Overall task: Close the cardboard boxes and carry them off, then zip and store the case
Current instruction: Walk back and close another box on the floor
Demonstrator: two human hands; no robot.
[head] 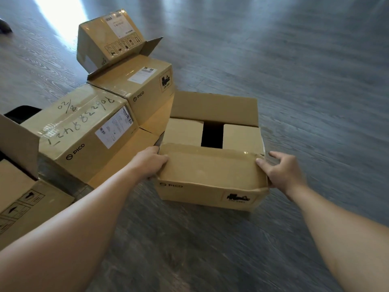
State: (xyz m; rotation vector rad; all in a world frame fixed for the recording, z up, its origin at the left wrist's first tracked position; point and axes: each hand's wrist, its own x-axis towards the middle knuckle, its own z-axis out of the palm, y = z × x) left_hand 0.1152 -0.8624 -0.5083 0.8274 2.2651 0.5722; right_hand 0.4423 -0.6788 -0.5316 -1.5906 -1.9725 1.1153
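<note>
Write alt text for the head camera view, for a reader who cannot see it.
Two bare hands, left hand and right hand, grip the near flap of a half-closed cardboard box on a grey wood-pattern floor. Its far flap stands up. More cardboard boxes stand in a row to the left.

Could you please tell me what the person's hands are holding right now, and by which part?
Both hands hold the near flap of the open box: left hand grips its left end, right hand its right end.
</note>
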